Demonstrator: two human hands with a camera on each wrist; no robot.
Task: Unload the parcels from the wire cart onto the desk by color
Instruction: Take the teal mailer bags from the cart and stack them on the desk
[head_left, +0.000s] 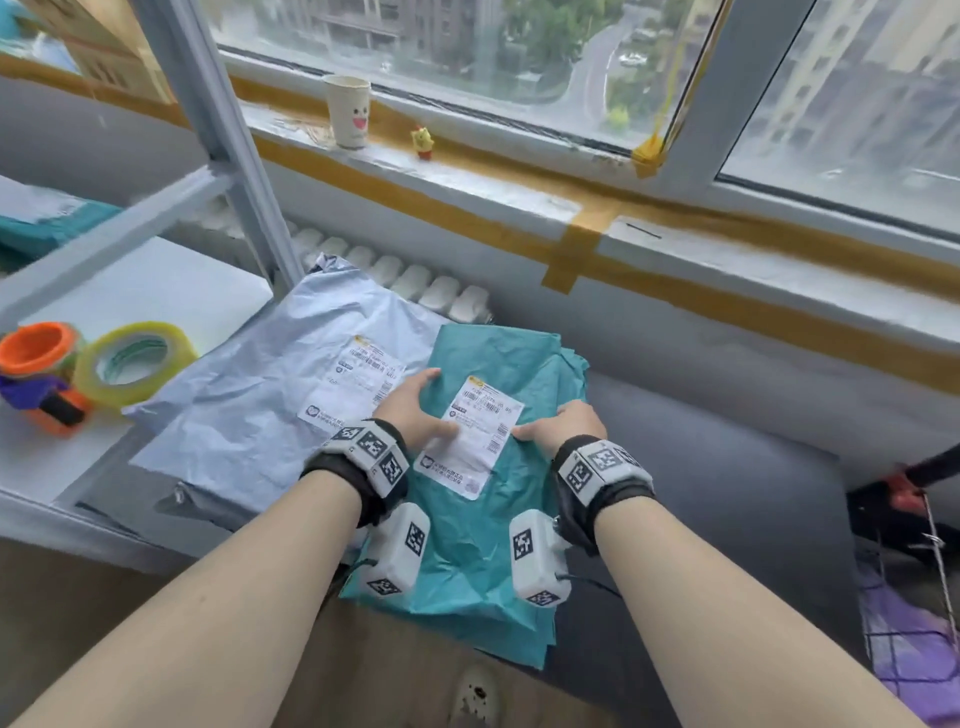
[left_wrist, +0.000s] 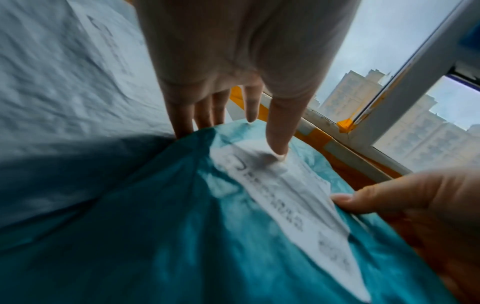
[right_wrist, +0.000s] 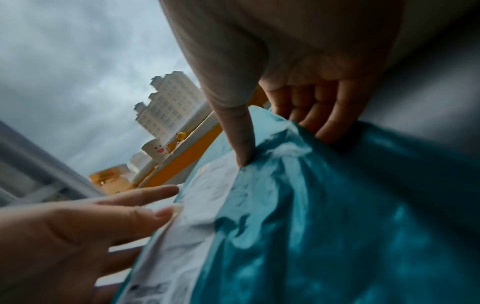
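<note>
A teal parcel (head_left: 493, 561) with a white label (head_left: 472, 436) is held flat in front of me by both hands, beside a grey parcel (head_left: 249, 410) that lies on the white desk (head_left: 156, 291). My left hand (head_left: 423, 410) pinches its left edge, with the thumb (left_wrist: 278, 133) pressing on the label. My right hand (head_left: 558, 426) grips the right edge, thumb (right_wrist: 241, 144) on top and fingers (right_wrist: 311, 115) curled behind it. More teal layers show under its far right corner. The wire cart (head_left: 935, 566) stands at the lower right with a purple parcel (head_left: 904, 644) inside.
A clear tape roll (head_left: 132, 364) and an orange tape dispenser (head_left: 41, 374) sit on the desk's left. A grey shelf post (head_left: 223, 135) rises behind the desk, with teal parcels (head_left: 47, 228) on a shelf at the left. On the windowsill stand a paper cup (head_left: 348, 111) and a yellow figure (head_left: 423, 141).
</note>
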